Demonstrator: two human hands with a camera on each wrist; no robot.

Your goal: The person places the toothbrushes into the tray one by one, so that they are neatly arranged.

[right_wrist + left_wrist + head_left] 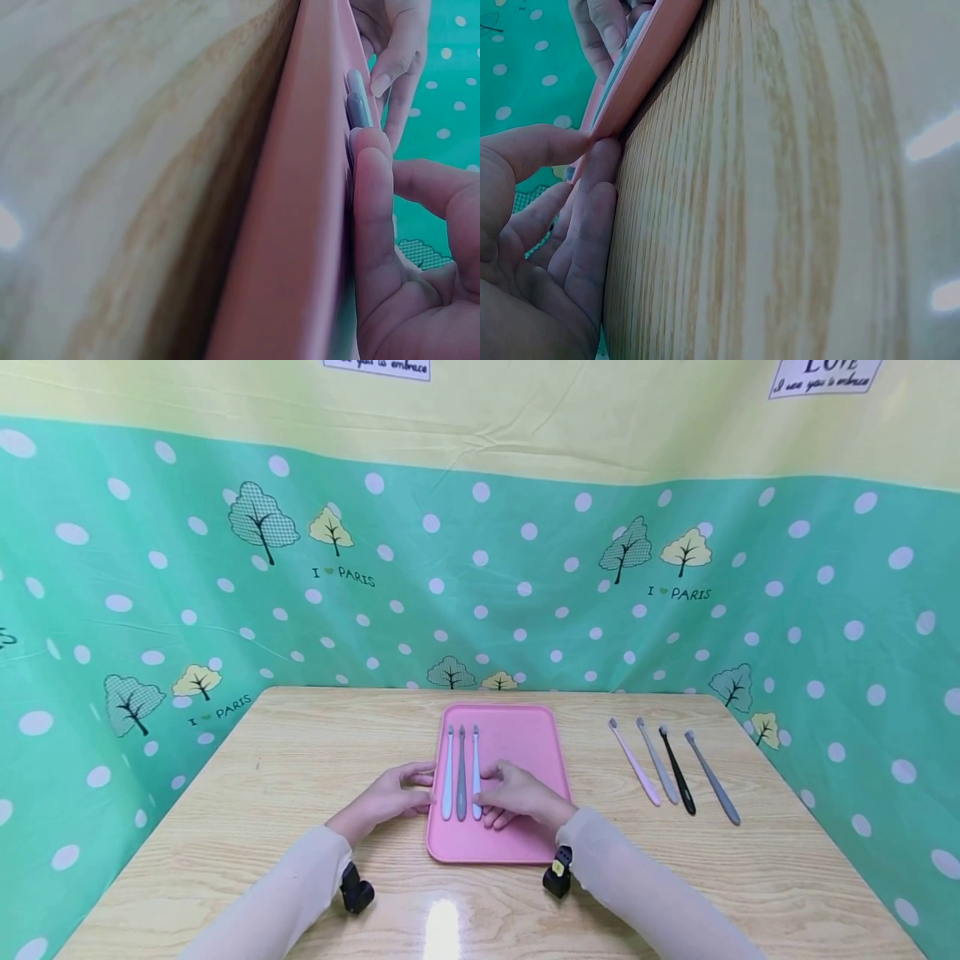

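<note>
A pink tray [521,735] lies on the table with three toothbrushes side by side in its left half, heads toward the back. They are a pale blue toothbrush [448,777] on the left, a grey toothbrush [462,777] in the middle and a light blue toothbrush [476,756] on the right. My left hand [386,795] pinches the tray's left rim, thumb above and fingers outside it in the left wrist view. Over the tray, my right hand [521,793] pinches the handle of the light blue toothbrush; its fingertips partly cover the handle.
Right of the tray, on the wooden table [315,727], lie a pink toothbrush [635,763], a grey-blue toothbrush [657,762], a black toothbrush [678,772] and a darker grey-blue toothbrush [714,780]. A green dotted cloth [480,585] hangs behind and at both sides.
</note>
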